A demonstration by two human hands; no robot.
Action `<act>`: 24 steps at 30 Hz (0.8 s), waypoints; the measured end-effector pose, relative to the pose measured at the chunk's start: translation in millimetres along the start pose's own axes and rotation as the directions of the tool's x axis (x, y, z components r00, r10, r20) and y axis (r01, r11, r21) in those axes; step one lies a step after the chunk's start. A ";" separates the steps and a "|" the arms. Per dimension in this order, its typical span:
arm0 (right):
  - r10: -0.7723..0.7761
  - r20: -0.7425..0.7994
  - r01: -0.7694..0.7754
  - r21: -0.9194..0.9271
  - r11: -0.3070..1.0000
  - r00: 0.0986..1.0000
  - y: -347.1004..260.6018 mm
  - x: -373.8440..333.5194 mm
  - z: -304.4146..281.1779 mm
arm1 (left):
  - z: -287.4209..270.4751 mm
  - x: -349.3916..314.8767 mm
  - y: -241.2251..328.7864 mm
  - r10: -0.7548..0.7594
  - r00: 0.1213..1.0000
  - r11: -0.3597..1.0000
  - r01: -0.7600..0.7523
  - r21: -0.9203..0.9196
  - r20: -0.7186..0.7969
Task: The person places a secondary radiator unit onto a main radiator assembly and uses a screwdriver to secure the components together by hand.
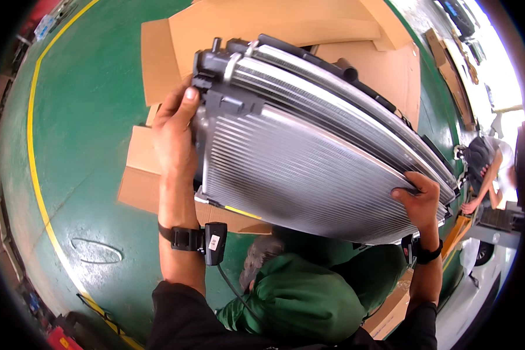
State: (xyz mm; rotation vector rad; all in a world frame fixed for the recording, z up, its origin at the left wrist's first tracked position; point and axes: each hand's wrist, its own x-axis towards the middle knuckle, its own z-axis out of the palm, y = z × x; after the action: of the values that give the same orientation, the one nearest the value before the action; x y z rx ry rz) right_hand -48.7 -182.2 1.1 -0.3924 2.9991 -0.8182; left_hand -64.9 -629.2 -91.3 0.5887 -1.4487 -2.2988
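A large car radiator assembly, with silver fins and black plastic end fittings, is held tilted between my hands above my knees. My left hand grips its left end, thumb on the front by the black corner fitting. At the right end, my right hand has its thumb on the finned face and its other fingers over the upper edge. More finned layers lie behind the front panel. Under and behind the radiator is an opened cardboard box with its flaps spread. The undersides of both grips are partly hidden.
A green floor with a yellow line extends to the left, where a thin pale loop lies. At the right, another person bends beside an orange wooden piece. Flattened cardboard lies at the upper right.
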 end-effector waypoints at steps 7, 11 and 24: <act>0.100 0.127 -0.103 0.011 0.995 0.987 -12.8 9.8 -0.9 | -13.7 13.7 -2.3 -0.039 0.999 0.993 0.039 -0.107 -0.006; -0.088 0.053 0.091 -0.047 0.995 0.995 9.5 -0.5 -19.1 | -9.1 25.8 -21.1 -0.018 0.999 0.991 0.024 0.133 -0.045; 0.667 -0.599 -0.575 0.381 0.724 0.443 212.3 -282.7 -104.1 | 129.7 -126.2 25.1 0.655 0.266 -0.250 -0.807 0.536 0.707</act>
State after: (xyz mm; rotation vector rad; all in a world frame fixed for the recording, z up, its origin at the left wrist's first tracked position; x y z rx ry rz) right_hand 167.1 114.9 -31.6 1.3038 3.1911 -1.2325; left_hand -23.6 -477.2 1.4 -0.3684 -2.1421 -0.3420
